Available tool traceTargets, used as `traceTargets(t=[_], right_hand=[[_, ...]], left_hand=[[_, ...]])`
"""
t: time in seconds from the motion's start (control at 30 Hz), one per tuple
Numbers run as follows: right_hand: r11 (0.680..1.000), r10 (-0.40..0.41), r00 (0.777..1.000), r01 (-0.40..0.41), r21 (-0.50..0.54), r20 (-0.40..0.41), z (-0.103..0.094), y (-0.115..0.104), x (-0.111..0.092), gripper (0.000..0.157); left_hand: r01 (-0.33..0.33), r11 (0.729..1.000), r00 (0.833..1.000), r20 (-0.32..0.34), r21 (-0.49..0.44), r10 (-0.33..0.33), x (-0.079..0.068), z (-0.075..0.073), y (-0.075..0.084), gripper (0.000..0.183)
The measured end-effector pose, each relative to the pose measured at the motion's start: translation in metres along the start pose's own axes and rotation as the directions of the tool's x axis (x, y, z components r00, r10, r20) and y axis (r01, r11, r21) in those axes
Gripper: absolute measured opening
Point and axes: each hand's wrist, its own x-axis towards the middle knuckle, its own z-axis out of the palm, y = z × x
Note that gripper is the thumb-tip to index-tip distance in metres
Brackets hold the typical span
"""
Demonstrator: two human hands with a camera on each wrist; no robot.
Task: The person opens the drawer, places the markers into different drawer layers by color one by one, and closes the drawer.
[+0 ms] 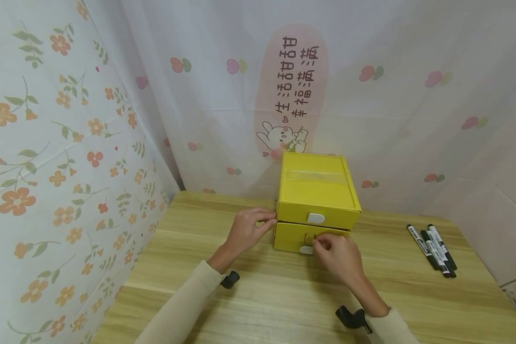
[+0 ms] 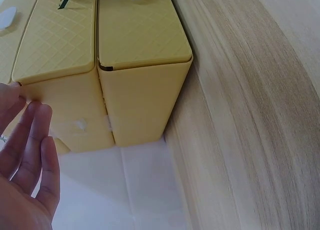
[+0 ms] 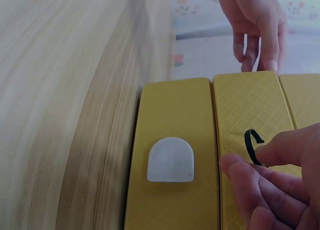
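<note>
Left hand (image 1: 247, 230): fingers loose, touching the yellow drawers (image 1: 318, 200) on one side.
Right hand (image 1: 340, 255): pinching a black loop (image 3: 248, 146) in front.
Pens (image 1: 435, 252): lying on the table (image 1: 279, 296).

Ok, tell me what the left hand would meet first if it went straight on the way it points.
The left hand would meet the left side of the yellow box first; its fingertips seem to be at that edge already, though exact contact is hard to judge.
</note>
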Motion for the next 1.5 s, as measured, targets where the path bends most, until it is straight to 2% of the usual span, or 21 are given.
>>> traceTargets(t=[0.23,0.5,0.77,1.03,1.2,1.5], right_hand=[[0.999,0.045,0.999,-0.045,0.004,0.023,0.000,-0.001,0.004,0.009],[0.999,0.039,0.999,-0.039,0.012,0.013,-0.001,-0.003,0.003,0.010],[0.996,0.087,0.995,-0.088,0.033,0.046,0.002,0.004,-0.004,0.020],[0.998,0.054,0.995,-0.051,-0.030,0.084,0.009,0.015,-0.009,0.005],[0.998,0.056,0.994,-0.052,-0.043,0.094,0.013,0.018,-0.009,0.009],[0.997,0.047,0.997,-0.043,-0.067,0.068,0.016,0.017,-0.010,0.005]], left_hand=[[0.009,1.000,1.000,0.005,0.006,-0.009,0.001,0.000,0.002,0.016],[-0.010,0.999,1.000,0.002,0.034,0.010,0.001,0.001,0.001,0.015],[-0.003,0.999,1.000,-0.004,0.032,0.003,0.002,0.000,0.003,0.016],[-0.006,1.000,1.000,-0.003,0.022,0.006,0.002,0.000,0.003,0.015],[-0.016,1.000,1.000,-0.010,0.019,0.016,0.002,0.000,0.002,0.016],[-0.017,1.000,1.000,-0.011,0.023,0.017,0.001,0.001,0.001,0.016]])
